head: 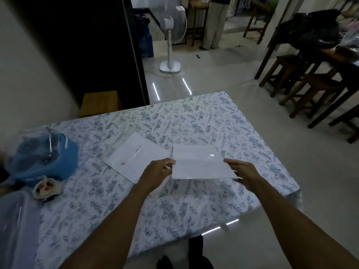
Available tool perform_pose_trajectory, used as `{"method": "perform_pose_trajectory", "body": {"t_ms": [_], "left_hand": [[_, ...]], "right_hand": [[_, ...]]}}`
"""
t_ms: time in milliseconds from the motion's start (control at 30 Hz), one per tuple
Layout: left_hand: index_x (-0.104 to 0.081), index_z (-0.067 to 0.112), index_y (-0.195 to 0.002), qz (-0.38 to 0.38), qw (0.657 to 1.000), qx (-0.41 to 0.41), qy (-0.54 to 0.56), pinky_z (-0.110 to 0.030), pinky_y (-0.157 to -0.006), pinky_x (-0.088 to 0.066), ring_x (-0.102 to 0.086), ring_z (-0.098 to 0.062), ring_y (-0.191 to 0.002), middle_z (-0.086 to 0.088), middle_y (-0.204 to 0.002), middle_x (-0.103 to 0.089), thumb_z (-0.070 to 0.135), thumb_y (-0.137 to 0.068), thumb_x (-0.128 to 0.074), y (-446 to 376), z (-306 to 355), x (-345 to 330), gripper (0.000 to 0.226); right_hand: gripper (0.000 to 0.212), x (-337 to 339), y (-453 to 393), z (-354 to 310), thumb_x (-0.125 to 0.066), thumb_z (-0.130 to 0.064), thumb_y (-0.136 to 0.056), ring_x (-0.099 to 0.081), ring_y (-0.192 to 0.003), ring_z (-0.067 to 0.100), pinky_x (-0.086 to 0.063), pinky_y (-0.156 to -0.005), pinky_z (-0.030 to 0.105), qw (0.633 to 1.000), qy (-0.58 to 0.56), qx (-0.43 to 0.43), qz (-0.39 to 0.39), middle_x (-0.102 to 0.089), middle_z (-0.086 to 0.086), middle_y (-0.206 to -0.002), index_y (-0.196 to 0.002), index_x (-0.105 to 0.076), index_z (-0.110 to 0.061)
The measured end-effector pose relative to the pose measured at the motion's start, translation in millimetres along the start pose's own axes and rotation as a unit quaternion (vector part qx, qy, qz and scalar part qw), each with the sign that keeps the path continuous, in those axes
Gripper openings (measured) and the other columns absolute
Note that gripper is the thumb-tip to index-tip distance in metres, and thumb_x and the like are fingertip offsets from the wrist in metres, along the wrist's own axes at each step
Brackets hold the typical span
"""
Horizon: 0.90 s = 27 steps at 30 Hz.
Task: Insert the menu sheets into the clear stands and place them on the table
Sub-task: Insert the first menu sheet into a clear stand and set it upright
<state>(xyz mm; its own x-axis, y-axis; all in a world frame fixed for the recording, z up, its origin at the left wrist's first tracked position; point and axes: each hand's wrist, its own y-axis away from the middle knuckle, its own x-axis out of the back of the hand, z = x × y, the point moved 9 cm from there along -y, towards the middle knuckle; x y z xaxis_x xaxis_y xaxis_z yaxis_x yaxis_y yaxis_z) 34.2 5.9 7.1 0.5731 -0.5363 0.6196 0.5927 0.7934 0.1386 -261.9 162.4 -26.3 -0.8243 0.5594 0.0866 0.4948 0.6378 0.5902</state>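
Observation:
I hold a clear stand [200,162] with a white menu sheet in it just above the table [194,117], which has a blue floral cloth. My left hand [157,171] grips its left edge and my right hand [242,171] grips its right edge. A second white sheet [134,156] with small red marks lies flat on the cloth to the left, partly under my left hand; whether it sits inside a stand I cannot tell.
A blue bag under clear plastic [44,154] and a small cup [46,188] sit at the table's left. A clear container [13,220] is at the near left. A standing fan [171,35], wooden stools [291,74] and a person [215,22] are beyond the table.

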Motion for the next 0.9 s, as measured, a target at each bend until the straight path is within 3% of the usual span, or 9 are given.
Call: {"method": "perform_pose_trajectory", "body": {"t_ms": [167, 300, 467, 600, 767, 900], "left_hand": [[-0.072, 0.02, -0.115, 0.037, 0.999, -0.029, 0.015, -0.031, -0.081, -0.053, -0.062, -0.01, -0.085, 0.0, -0.102, -0.066, 0.016, -0.094, -0.063, -25.4, 27.8, 20.1, 0.023], [-0.073, 0.028, -0.107, 0.062, 0.997, -0.033, 0.016, -0.029, -0.08, -0.055, -0.065, -0.01, -0.092, 0.0, -0.103, -0.062, 0.03, -0.093, -0.068, -47.8, 37.9, 28.7, 0.015], [-0.068, 0.022, -0.111, 0.093, 0.995, -0.006, 0.047, -0.015, -0.082, -0.045, -0.06, -0.004, -0.1, 0.01, -0.109, -0.064, 0.058, -0.087, -0.062, -69.1, 45.7, 42.0, 0.044], [-0.071, 0.025, -0.103, 0.111, 0.992, 0.009, 0.056, -0.025, -0.088, -0.05, -0.063, -0.003, -0.101, 0.01, -0.106, -0.071, 0.057, -0.091, -0.058, -90.0, 47.4, 53.2, 0.036], [-0.064, 0.028, -0.09, 0.137, 0.99, 0.018, 0.028, -0.029, -0.07, -0.05, -0.065, -0.008, -0.081, 0.007, -0.095, -0.071, 0.043, -0.098, -0.054, -113.4, 55.0, 65.5, 0.02], [-0.063, 0.023, -0.09, 0.152, 0.987, 0.047, 0.033, -0.04, -0.076, -0.053, -0.068, -0.02, -0.086, 0.002, -0.097, -0.073, 0.033, -0.1, -0.053, -131.4, 52.2, 70.3, 0.017]], "right_hand": [[0.019, 2.1, -11.7, -42.8, -0.065, -0.014, -0.092, -0.07, -0.097, 0.029, -0.056, -0.08, 0.035, 0.998, -0.037, 0.054, 0.019, -0.074, 0.006, -0.109, -0.103, -0.08, -0.017], [0.017, -2.8, -28.4, -73.2, -0.073, -0.019, -0.087, -0.071, -0.098, 0.026, -0.057, -0.088, 0.04, 0.996, -0.034, 0.074, 0.024, -0.076, 0.007, -0.107, -0.102, -0.08, -0.02], [0.02, -5.6, -54.2, -107.0, -0.079, -0.018, -0.081, -0.068, -0.098, 0.026, -0.055, -0.084, 0.039, 0.996, -0.016, 0.087, 0.021, -0.076, 0.008, -0.105, -0.101, -0.078, -0.015], [0.024, -12.9, -75.7, -129.0, -0.082, -0.02, -0.076, -0.065, -0.095, 0.025, -0.054, -0.081, 0.039, 0.996, 0.002, 0.094, 0.008, -0.075, 0.009, -0.104, -0.099, -0.077, -0.016], [0.023, -24.3, -98.4, -148.3, -0.08, -0.023, -0.08, -0.065, -0.102, 0.029, -0.055, -0.086, 0.045, 0.995, 0.015, 0.098, -0.017, -0.073, 0.009, -0.107, -0.101, -0.076, -0.016], [0.02, -30.9, -116.1, -160.1, -0.079, -0.025, -0.081, -0.066, -0.102, 0.029, -0.055, -0.078, 0.039, 0.994, 0.025, 0.099, -0.038, -0.073, 0.008, -0.104, -0.1, -0.076, -0.017]]}}
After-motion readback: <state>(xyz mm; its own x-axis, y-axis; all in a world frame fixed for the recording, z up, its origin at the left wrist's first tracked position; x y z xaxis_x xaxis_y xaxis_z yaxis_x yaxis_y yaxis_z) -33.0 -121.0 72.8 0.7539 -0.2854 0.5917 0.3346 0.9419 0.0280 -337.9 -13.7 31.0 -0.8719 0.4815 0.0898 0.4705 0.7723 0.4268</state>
